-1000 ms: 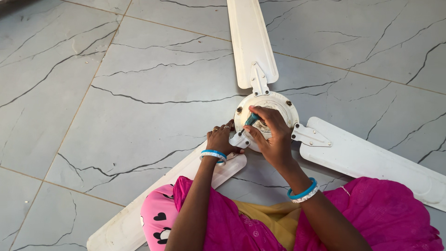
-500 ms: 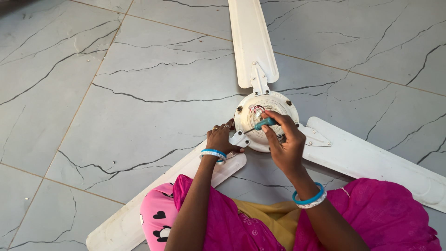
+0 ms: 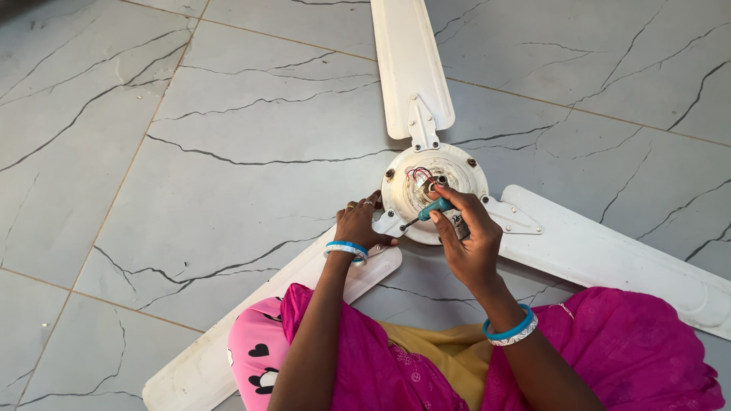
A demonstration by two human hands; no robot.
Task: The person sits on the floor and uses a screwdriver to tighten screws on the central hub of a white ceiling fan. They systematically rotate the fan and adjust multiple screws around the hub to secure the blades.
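On the grey marbled floor tiles [image 3: 190, 152] lies a white ceiling fan, its round motor hub [image 3: 434, 190] facing up between the two hands. Three white blades radiate from the hub: one blade [image 3: 407, 65] runs toward the top edge, a second blade [image 3: 624, 262] goes right, a third blade [image 3: 251, 335] runs down-left past the knee.

Right hand [image 3: 468, 240]: fingers curled tight around a screwdriver with a teal handle [image 3: 436, 207]. Handle sits in the fist, over the hub's lower half; the thin dark shaft [image 3: 410, 223] slants down-left from the fingers, its tip at the hub's lower-left rim, just beside the left fingertips.

Left hand [image 3: 359, 222]: fingers bent, tips resting on the hub's left edge where the third blade's bracket meets it. Whether they pinch anything small cannot be told; no object is seen in them.

Red and white wires [image 3: 419, 175] show in the hub's open centre, just above the right thumb.

Both wrists carry blue and white bangles. Pink garment [image 3: 632, 350] and yellow cloth [image 3: 449, 354] fill the lower frame.
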